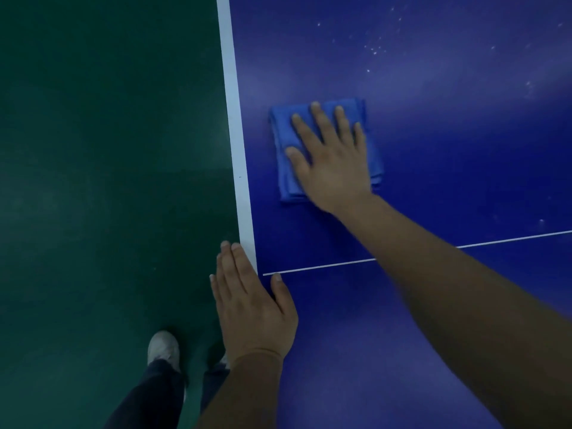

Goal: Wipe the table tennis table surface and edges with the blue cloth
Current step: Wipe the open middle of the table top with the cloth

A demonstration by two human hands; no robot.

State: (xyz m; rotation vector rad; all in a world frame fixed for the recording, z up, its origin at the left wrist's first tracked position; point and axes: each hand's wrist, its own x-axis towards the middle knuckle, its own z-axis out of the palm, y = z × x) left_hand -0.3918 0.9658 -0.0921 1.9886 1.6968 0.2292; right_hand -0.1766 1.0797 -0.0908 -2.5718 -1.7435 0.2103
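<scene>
The right hand lies flat, palm down, on the folded blue cloth, its fingers straight and slightly spread, pressing the cloth onto the dark blue table tennis counter. It curls round nothing. The cloth shows past the fingertips on the far side and past the thumb on the left, with a strip of folded layers visible to the right of the wrist. The right forearm reaches in from the lower right corner, crossing a thin white line painted across the counter.

The left hand is nearer the person, well apart from the cloth and holding nothing. Its fingers are straight and close together, laid along the counter's left edge over the broad white border strip, while the thumb rests on the blue surface just below the end of the thin white line.

The cloth sits near the white border strip, not touching it. Small white specks dot the counter's far right part. Left of the counter is dark green floor, where a white shoe and dark trouser legs stand.
</scene>
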